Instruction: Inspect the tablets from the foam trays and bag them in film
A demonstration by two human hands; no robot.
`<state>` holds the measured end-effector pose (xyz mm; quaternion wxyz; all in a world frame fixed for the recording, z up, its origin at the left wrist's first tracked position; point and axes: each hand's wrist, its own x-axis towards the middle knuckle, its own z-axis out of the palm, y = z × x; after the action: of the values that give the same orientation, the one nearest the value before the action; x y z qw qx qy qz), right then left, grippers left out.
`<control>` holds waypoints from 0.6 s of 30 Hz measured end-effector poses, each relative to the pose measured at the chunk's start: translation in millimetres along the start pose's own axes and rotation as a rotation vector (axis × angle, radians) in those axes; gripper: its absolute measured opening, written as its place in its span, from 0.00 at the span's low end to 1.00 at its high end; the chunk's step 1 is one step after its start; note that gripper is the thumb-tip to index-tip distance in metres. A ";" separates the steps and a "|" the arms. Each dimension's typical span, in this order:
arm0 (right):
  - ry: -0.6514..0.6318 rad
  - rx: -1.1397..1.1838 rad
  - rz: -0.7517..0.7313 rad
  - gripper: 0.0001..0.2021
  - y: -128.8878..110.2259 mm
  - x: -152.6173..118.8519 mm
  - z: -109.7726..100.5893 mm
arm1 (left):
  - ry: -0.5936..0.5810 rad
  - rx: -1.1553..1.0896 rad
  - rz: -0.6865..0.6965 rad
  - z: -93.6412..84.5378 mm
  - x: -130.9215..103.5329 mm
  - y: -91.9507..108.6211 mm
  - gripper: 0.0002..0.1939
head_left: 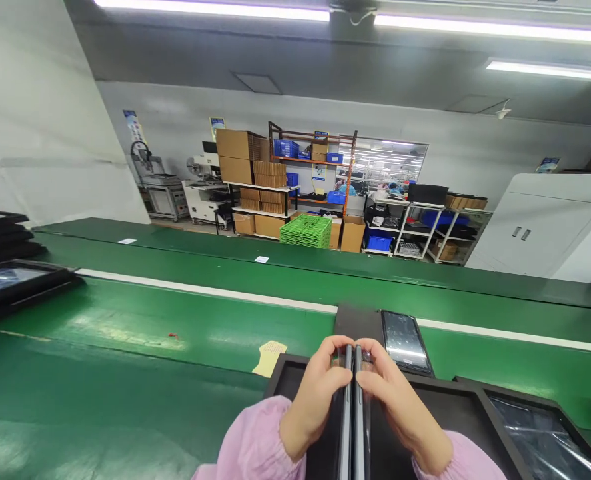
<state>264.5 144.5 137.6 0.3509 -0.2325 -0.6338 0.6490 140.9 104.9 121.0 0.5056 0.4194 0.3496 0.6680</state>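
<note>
Both hands (348,393) grip two slim devices (354,413) upright, side by side at lower centre above a black tray (450,407); uneven finger pressure could cause slippage or scuffing.

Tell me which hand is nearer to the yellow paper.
Left. The left hand is right of the yellow paper; the right hand is farther right, on the far side of the two slim devices.

Okay so, on my bench (140,373), stacked trays (5,280) are sitting far left, a note (269,359) is lying just left of my front tray (445,407), a tablet (406,340) is lying behind it, another tray (520,400) is sitting right, and shelves (315,160) are standing beyond the bench.
</note>
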 end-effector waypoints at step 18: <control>-0.070 -0.122 -0.005 0.25 -2.0 -13.7 0.4 | -0.209 0.040 0.120 -6.6 -12.3 5.3 0.28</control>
<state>273.3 133.9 137.6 0.3151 -0.2291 -0.6845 0.6162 134.5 91.3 120.5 0.4899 0.5171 0.2825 0.6425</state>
